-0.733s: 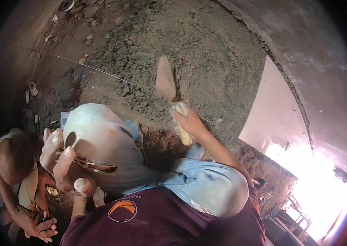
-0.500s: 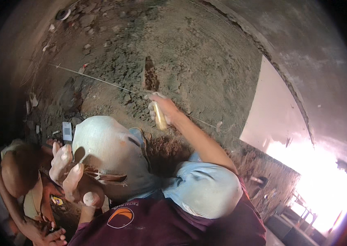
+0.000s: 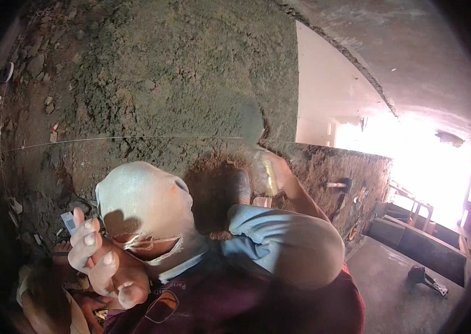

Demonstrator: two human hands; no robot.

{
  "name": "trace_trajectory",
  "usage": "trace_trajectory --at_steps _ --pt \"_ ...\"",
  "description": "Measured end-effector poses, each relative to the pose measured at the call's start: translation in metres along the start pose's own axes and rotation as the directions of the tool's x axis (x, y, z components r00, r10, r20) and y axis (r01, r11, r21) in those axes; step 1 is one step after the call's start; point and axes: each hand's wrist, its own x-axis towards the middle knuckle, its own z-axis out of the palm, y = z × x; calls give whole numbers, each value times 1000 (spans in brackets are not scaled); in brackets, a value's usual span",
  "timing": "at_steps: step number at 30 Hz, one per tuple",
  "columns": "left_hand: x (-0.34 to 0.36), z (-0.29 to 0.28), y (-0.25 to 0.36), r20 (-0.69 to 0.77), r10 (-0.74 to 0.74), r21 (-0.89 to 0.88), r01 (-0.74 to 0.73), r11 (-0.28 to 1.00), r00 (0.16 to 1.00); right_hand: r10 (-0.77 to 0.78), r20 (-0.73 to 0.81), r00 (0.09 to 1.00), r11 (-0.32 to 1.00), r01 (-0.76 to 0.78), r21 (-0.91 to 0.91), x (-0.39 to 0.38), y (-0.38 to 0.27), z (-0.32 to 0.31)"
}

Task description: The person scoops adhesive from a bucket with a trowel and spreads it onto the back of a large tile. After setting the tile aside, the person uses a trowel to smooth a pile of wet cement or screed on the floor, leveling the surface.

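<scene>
Presently: right hand (image 3: 271,173) clenched on trowel (image 3: 255,131) handle; blurred blade points up from fist along soil wall (image 3: 191,67), beside string line (image 3: 124,137). Left hand (image 3: 99,259) loose-fingered, empty, well apart.

Blown-out glare right; dim left; fisheye bending; motion blur.

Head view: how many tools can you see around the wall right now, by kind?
Trowel, gripped in the right hand: 1
String line stretched across the wall face: 1
Hammer-like tool lying on the wall top: 1
Dark tool on the floor, kind unclear: 1
Total: 4
</scene>
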Motion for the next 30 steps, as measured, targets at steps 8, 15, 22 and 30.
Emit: trace_trajectory --at_steps 8,15,22,30 --pt "13 10 3 132 -5 22 2 1000 991 -341 -407 848 938 279 -204 -17 28 5" --pt "1 17 35 -109 -65 141 80 987 992 -550 185 815 541 515 -665 52 50 94" --pt "5 -23 61 -145 -79 477 140 868 986 -468 353 810 305 523 -796 86 40 227" --pt "63 -6 -68 -6 -324 456 291 841 946 -225 505 833 545 537 -644 59 -40 192"
